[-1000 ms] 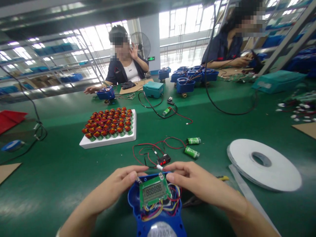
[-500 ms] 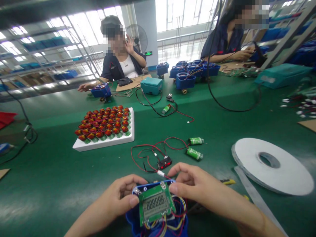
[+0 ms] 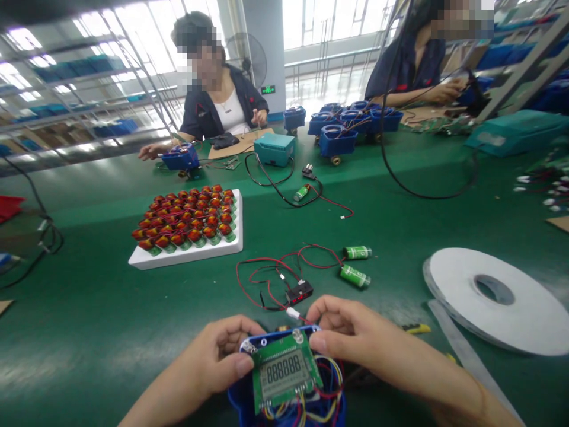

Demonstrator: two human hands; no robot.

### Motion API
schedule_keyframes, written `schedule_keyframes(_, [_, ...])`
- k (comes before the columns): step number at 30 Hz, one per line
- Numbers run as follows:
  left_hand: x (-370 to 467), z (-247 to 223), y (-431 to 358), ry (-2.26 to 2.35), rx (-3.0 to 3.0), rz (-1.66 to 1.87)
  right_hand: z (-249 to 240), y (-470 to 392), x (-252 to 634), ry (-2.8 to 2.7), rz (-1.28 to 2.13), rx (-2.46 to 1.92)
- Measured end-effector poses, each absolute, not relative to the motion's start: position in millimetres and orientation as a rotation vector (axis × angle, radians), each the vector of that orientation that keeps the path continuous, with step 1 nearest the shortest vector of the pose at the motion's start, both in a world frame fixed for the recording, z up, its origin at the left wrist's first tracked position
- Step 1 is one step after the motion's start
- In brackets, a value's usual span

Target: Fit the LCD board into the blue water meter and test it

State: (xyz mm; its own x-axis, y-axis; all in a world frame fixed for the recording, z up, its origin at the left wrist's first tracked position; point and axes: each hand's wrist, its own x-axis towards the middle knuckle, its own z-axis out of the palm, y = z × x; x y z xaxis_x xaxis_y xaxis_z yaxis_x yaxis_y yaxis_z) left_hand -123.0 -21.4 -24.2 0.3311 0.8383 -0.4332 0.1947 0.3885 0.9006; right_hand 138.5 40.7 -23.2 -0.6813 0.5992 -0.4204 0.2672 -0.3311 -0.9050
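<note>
A blue plastic housing is close in front of me, its near part cut off by the bottom edge of the view. On it lies a green circuit board whose LCD screen shows a row of digits. My left hand grips the housing's left side, thumb by the board's corner. My right hand holds its far right corner, thumb at the board's edge. Coloured wires bunch inside the housing. Just beyond, a white connector joins red and black leads to a small black meter with red digits.
Green batteries lie past the meter. A white foam tray of wired batteries stands left, a white tape roll right, beside a yellow-handled tool. Blue housings, a teal box and two co-workers are across the table.
The view has shifted slightly; both my hands keep their hold on the housing. The co-worker across on the left has lowered a raised hand.
</note>
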Motion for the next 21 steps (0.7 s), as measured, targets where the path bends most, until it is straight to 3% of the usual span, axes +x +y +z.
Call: schedule_keyframes(21, [-123.6, -25.3, -22.1, 1.193, 1.114, 0.567, -25.3, 42.2, 136.0, -1.63, 2.15, -1.066])
